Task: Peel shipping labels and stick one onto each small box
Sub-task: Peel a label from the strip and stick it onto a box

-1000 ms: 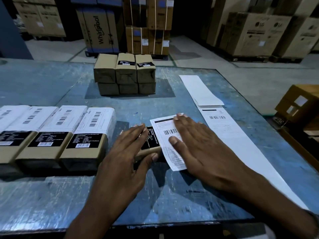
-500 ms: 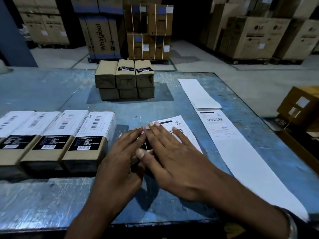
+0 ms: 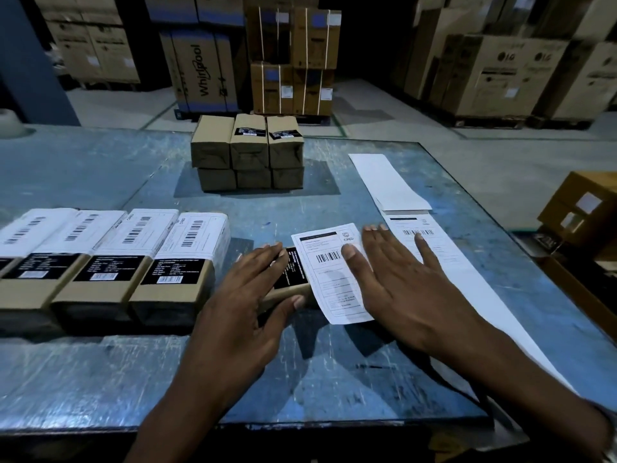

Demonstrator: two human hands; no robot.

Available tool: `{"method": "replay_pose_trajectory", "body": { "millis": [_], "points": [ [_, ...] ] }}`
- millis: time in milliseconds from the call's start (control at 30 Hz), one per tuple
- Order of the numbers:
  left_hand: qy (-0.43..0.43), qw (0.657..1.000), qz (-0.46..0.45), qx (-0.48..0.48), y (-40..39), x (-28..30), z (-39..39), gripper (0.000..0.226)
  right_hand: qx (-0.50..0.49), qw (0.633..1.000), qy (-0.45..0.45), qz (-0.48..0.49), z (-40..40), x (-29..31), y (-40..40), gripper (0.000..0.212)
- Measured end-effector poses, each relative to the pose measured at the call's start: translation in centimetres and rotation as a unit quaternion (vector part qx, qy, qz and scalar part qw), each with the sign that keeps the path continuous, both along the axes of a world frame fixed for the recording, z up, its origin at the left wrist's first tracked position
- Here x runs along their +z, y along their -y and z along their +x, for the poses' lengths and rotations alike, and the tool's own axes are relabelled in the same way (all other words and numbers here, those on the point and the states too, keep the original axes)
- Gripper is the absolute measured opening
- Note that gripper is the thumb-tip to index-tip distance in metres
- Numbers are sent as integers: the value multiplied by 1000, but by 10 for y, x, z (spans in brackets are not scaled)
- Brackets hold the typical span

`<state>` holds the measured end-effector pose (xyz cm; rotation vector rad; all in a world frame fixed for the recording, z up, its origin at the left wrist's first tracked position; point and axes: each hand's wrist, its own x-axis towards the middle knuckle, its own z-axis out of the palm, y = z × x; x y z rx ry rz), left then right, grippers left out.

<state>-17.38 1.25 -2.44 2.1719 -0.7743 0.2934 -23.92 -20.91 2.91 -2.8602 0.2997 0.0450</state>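
The step in hand looks like smoothing the white paper shipping label point(image 3: 329, 272) down onto the small brown cardboard box point(image 3: 289, 285) at the centre of the frame. To do it well, I would press from the stuck part outward in one sweep, so no bubbles or creases form, and fold the overhanging edge down over the box's right side while the other hand keeps the box from sliding on the scuffed blue worktop point(image 3: 100, 168).

The left hand point(image 3: 247, 302) lies flat on the box, fingers straight along its top and thumb against its near end, steadying it. The right hand point(image 3: 394, 279) is spread wide and holds nothing; its thumb presses on the label beside the barcode, the fingers reaching toward the long white backing strip point(image 3: 450, 279) at right. Four labelled boxes point(image 3: 140, 262) sit in a row at left; unlabelled ones point(image 3: 248, 152) are stacked at upper centre.
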Motion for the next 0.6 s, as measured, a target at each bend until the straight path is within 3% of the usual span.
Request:
{"method": "replay_pose_trajectory", "body": {
  "millis": [100,233,300,433,600],
  "points": [
    [9,1000,0,-1,0,0,0,62,-14,999,35,-1,-1,10,-19,86],
    [9,1000,-8,-20,-4,-3,2,69,117,991,54,28,-1,0,-54,76],
    [6,999,-15,-29,-5,-2,2,71,137,988,57,30,2,-10,-53,74],
    [28,999,-4,-17,-2,-5,2,61,107,991,77,-3,4,-21,-37,81],
    [38,999,10,-3,1,-6,4,58,31,997,53,54,6,-18,-26,82]
  ]
}}
